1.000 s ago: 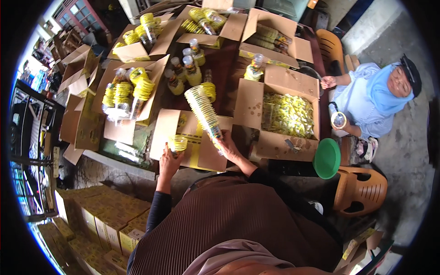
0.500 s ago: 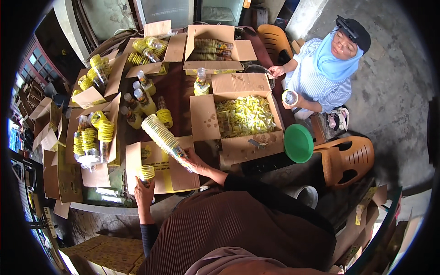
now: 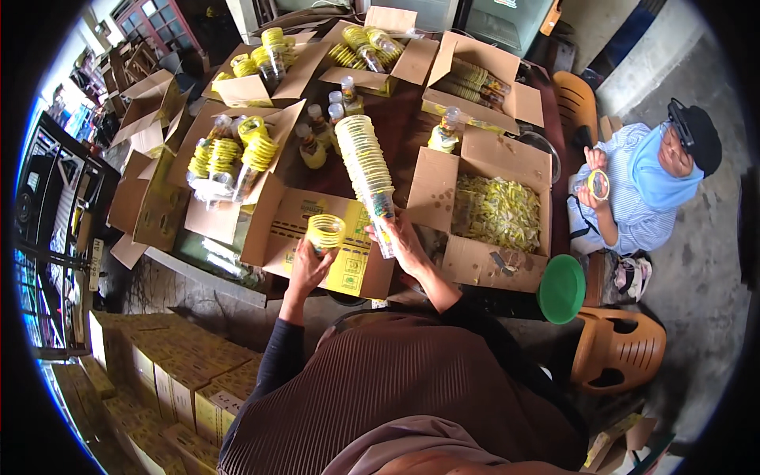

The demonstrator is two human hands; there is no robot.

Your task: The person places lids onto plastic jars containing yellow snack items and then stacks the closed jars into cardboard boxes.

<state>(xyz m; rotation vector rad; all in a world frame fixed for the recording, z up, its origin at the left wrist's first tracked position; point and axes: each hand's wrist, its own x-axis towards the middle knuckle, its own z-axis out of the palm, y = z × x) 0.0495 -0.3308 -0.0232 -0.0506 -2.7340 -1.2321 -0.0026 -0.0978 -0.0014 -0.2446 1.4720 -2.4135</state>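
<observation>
My right hand (image 3: 405, 244) is closed around the lower end of a long stack of clear plastic cups (image 3: 366, 162) with yellowish rims, which leans up and away over the table. In my left hand (image 3: 307, 271) is a short stack of yellow-rimmed plastic cups (image 3: 325, 229), gripped near its base. The two stacks are apart, the short one to the left of the long one's lower part. Beneath both hands lies a cardboard carton (image 3: 297, 210) with yellow printed panels and its left flap raised.
Open cartons with stacked cups (image 3: 229, 158) stand left and at the back. Several bottle-shaped containers (image 3: 313, 146) are mid-table. To the right are a box of yellow sachets (image 3: 499, 212), a green basin (image 3: 561, 289), an orange chair (image 3: 619, 348) and another person (image 3: 649, 182) holding a cup.
My view has turned, so the table appears farther right. My left hand has lifted the short cup stack nearer the long one. The other person's hands have come together at a cup.
</observation>
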